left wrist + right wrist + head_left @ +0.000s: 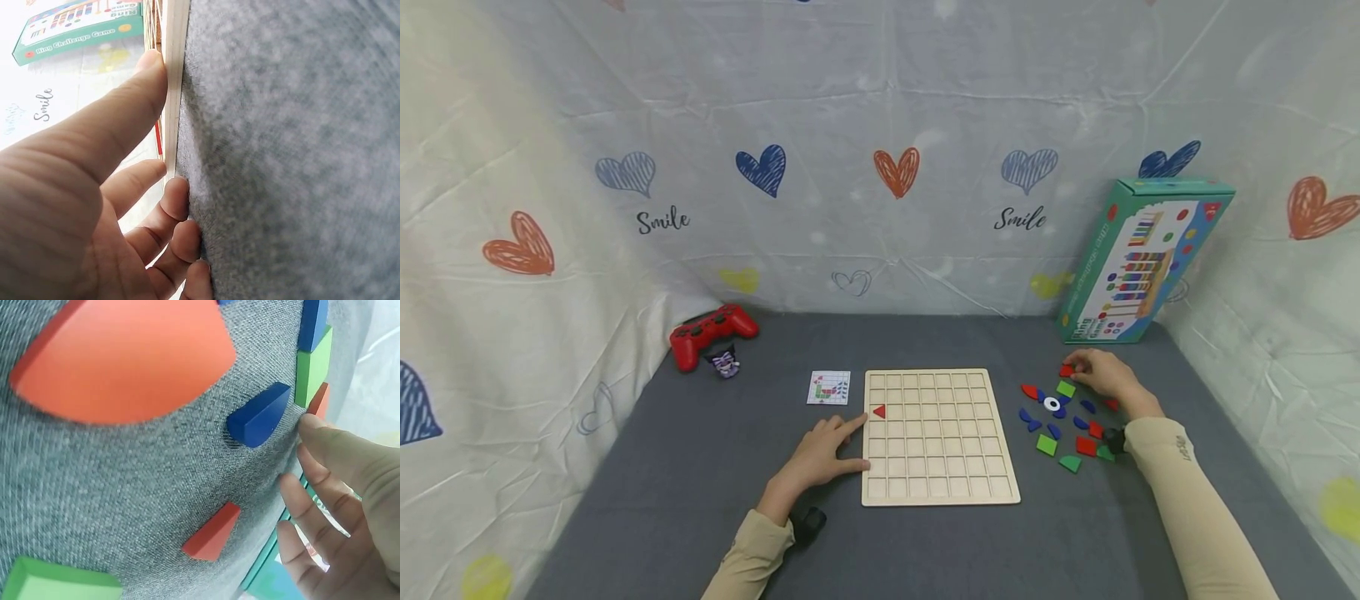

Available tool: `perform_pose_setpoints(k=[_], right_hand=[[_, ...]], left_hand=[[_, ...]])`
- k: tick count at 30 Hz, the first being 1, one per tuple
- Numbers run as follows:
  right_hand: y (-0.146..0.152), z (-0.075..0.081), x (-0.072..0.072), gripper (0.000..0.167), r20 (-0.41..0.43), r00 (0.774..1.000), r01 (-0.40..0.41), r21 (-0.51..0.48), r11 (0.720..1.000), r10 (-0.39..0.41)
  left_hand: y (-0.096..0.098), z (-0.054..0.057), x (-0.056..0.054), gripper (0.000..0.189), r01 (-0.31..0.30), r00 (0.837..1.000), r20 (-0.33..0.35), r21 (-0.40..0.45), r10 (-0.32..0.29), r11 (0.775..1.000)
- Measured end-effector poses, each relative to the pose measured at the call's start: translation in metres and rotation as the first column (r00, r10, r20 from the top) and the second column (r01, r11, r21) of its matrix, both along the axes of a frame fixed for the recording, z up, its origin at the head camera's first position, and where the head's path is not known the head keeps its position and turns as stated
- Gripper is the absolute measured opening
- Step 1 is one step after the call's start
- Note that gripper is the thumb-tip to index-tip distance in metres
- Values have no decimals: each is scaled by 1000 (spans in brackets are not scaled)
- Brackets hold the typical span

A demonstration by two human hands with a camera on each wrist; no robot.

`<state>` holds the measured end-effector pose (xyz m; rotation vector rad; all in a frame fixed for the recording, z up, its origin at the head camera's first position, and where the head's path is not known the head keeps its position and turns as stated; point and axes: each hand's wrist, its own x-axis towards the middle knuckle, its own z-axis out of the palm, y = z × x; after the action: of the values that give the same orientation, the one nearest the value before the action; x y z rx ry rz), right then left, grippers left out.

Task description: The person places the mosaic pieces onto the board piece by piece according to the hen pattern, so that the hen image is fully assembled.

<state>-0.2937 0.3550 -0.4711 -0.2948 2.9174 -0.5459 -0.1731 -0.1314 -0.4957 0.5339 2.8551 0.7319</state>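
Note:
A pale wooden grid board [931, 439] lies on the grey cloth, with one red triangle [880, 412] in a cell near its left edge. The left hand [820, 454] rests beside the board, its index fingertip and thumb [134, 103] touching the left edge. At the far side of the scattered pieces, the right hand [1103, 373] pinches a small red piece [1066, 371], mostly behind the thumb in the right wrist view. Near that hand lie a light green square [1065, 388], a red leaf-shaped piece [1029, 391] and several blue half-rounds [259, 415].
A small printed pattern card [828, 388] lies left of the board. Farther left are a red game controller [711, 333] and a small cartoon figure [724, 362]. A green game box [1146, 262] leans at the back right. Green quarter-rounds [1071, 463] lie among the nearer pieces.

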Motion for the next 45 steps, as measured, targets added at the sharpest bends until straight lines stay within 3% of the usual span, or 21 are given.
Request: perform_pose_setpoints(k=[13,29,45], right_hand=[[-7,6,-3,30,-15,1000,20,-9,1000,-20],[-28,15,2,30,-81,997,-7,-95,995,0],[-59,16,2,28,-106,994,-31,-107,994,20]], left_hand=[[-2,-5,-3,78,-6,1000,11,12,5,1000],[-2,-3,-2,77,4,1000,15,14,-5,1000],[-2,-3,-1,77,4,1000,19,20,-4,1000]])
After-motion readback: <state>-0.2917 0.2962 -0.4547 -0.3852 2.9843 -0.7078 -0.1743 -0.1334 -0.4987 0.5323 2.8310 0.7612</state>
